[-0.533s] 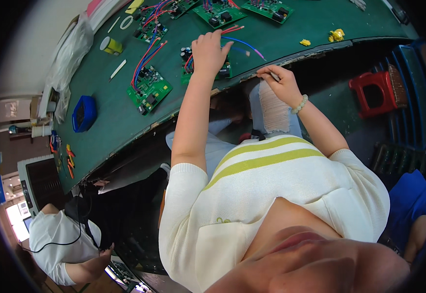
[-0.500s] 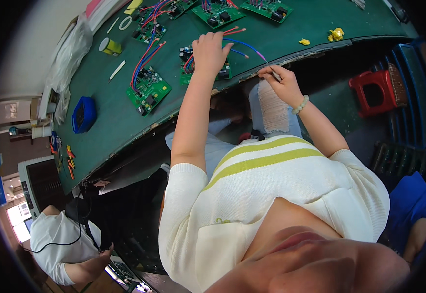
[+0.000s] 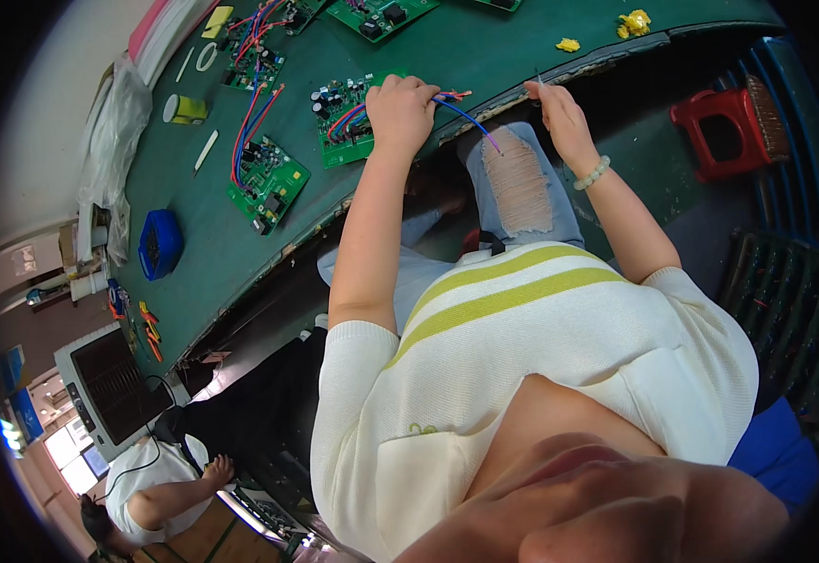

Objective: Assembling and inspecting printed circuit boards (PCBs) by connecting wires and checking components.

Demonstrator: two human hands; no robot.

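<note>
My left hand is closed over a bundle of wires, its palm resting above the near edge of a green circuit board. Red and blue wire ends stick out beyond its fingers. One longer blue wire with a purple end curves past the table edge toward my knee. To the right, my right hand is raised near that edge, apart from the wire. Its fingertips pinch a thin pointed tool; most of the tool is hidden, so its kind does not show.
Another wired circuit board lies to the left, and several more stand farther back. On the green table are a yellow-green tin, a blue tray, pliers and yellow scraps. A red stool stands right.
My right hand has moved away from the blue wire's tip, outward and slightly farther off. The wire's end now hangs free and lower. My left hand stays on the wires.
</note>
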